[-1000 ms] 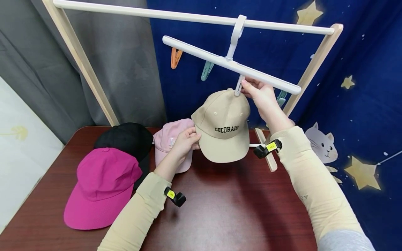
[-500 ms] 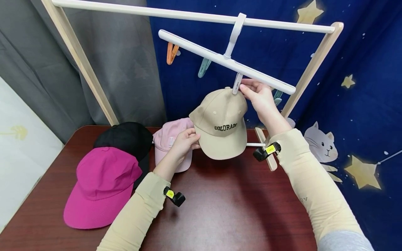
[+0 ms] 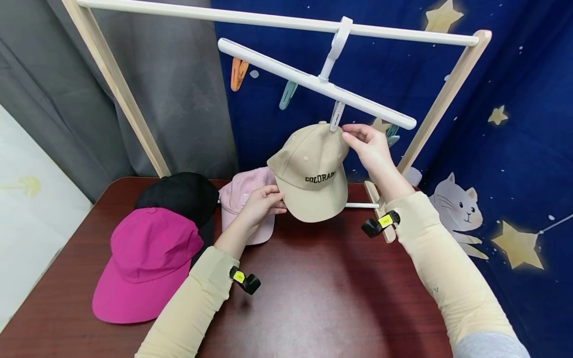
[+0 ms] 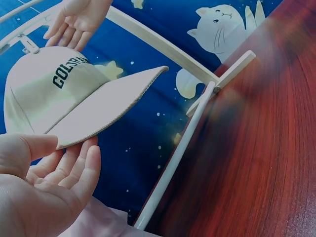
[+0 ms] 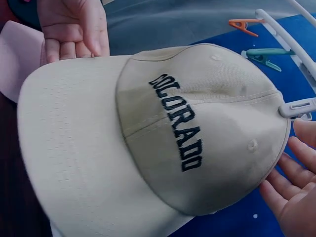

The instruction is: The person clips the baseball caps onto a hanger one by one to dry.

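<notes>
Higher and farther left than a second ago, the beige cap [image 3: 309, 169] has moved along with its hanger [image 3: 309, 80], and the right hand [image 3: 369, 146] has come away from the white clip [image 3: 336, 115]. Across the table [image 3: 313, 298], a rack [image 3: 268, 20] carries that tilted hanger; toward the left lie a magenta cap [image 3: 143, 258], a black cap [image 3: 179, 196] and a light pink cap [image 3: 243, 191]. The beige cap hangs crown-up from the clip. The left hand [image 3: 261, 204] pinches its brim's left edge; the right hand's fingertips touch the crown's right side, thumb apart.

The beige cap [image 5: 153, 148] reads "COLORADO" across its front.
</notes>
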The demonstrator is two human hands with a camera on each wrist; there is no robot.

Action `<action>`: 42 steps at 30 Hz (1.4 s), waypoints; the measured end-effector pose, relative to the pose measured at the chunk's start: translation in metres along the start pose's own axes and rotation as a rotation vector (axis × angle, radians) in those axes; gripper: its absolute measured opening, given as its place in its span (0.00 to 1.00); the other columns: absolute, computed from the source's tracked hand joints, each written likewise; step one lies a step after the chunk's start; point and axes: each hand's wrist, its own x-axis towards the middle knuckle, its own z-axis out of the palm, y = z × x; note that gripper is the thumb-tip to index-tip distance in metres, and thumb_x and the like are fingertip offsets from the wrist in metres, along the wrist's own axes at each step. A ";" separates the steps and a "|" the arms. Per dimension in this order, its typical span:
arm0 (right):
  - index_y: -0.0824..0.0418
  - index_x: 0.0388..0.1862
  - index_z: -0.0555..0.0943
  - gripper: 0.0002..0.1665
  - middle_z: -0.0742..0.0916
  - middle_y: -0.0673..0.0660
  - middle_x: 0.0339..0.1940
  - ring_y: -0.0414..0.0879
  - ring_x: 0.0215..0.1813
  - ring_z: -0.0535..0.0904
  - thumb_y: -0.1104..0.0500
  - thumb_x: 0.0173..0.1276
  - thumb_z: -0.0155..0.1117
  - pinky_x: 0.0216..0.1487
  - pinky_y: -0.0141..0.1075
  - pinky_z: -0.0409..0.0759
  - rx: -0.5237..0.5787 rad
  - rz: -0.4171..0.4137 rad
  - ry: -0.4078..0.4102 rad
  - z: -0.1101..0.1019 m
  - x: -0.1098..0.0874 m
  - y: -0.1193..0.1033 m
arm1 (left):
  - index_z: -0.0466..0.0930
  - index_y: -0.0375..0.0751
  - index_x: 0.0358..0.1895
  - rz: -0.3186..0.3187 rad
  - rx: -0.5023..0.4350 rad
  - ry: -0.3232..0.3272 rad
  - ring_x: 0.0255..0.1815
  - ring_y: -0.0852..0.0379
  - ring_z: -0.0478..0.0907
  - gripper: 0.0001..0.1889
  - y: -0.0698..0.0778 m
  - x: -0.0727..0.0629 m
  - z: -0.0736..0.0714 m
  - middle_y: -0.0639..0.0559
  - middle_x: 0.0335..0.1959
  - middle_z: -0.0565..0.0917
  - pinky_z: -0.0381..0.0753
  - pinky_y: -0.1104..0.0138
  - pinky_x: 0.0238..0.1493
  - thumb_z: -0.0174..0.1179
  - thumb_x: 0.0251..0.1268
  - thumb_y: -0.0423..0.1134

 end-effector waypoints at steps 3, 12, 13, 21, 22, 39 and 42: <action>0.71 0.54 0.79 0.18 0.86 0.50 0.41 0.36 0.45 0.79 0.62 0.69 0.62 0.56 0.34 0.72 -0.011 0.013 0.010 -0.002 -0.003 0.006 | 0.69 0.22 0.50 -0.009 0.005 -0.010 0.30 0.57 0.81 0.10 0.000 -0.001 -0.002 0.48 0.30 0.81 0.82 0.67 0.36 0.49 0.71 0.27; 0.71 0.56 0.77 0.20 0.84 0.59 0.51 0.39 0.52 0.78 0.61 0.70 0.61 0.60 0.37 0.70 -0.052 0.042 0.018 -0.006 -0.010 0.019 | 0.65 0.21 0.60 -0.031 0.079 -0.032 0.36 0.55 0.83 0.18 0.001 -0.007 -0.009 0.40 0.42 0.80 0.82 0.65 0.42 0.49 0.72 0.29; 0.71 0.57 0.77 0.20 0.83 0.61 0.52 0.40 0.53 0.77 0.61 0.70 0.61 0.60 0.37 0.70 -0.062 0.046 0.024 -0.007 -0.011 0.020 | 0.65 0.21 0.60 -0.031 0.086 -0.032 0.37 0.55 0.83 0.18 0.001 -0.008 -0.010 0.39 0.43 0.80 0.82 0.65 0.43 0.48 0.73 0.29; 0.71 0.58 0.76 0.20 0.80 0.65 0.57 0.39 0.51 0.77 0.61 0.71 0.59 0.56 0.36 0.74 -0.078 0.092 0.041 -0.012 -0.018 0.030 | 0.68 0.23 0.58 -0.005 0.151 -0.023 0.37 0.55 0.83 0.17 0.002 -0.017 -0.019 0.31 0.47 0.79 0.81 0.62 0.45 0.50 0.72 0.31; 0.72 0.58 0.76 0.21 0.80 0.65 0.57 0.38 0.50 0.77 0.61 0.71 0.58 0.55 0.35 0.74 -0.073 0.096 0.040 -0.013 -0.019 0.031 | 0.68 0.23 0.58 -0.003 0.153 -0.020 0.38 0.54 0.83 0.17 0.003 -0.019 -0.020 0.30 0.47 0.79 0.81 0.62 0.44 0.51 0.72 0.31; 0.75 0.56 0.75 0.19 0.82 0.68 0.50 0.42 0.42 0.81 0.64 0.70 0.59 0.44 0.33 0.80 0.040 0.150 0.044 -0.001 -0.041 0.054 | 0.69 0.23 0.57 0.032 0.302 0.025 0.35 0.56 0.83 0.17 0.015 -0.044 -0.043 0.34 0.43 0.82 0.81 0.66 0.42 0.50 0.73 0.33; 0.74 0.56 0.76 0.18 0.82 0.68 0.49 0.45 0.43 0.81 0.64 0.71 0.58 0.43 0.33 0.80 0.057 0.158 0.027 0.003 -0.047 0.054 | 0.69 0.22 0.57 0.046 0.336 0.034 0.36 0.55 0.83 0.17 0.019 -0.049 -0.048 0.33 0.43 0.82 0.81 0.65 0.42 0.48 0.73 0.32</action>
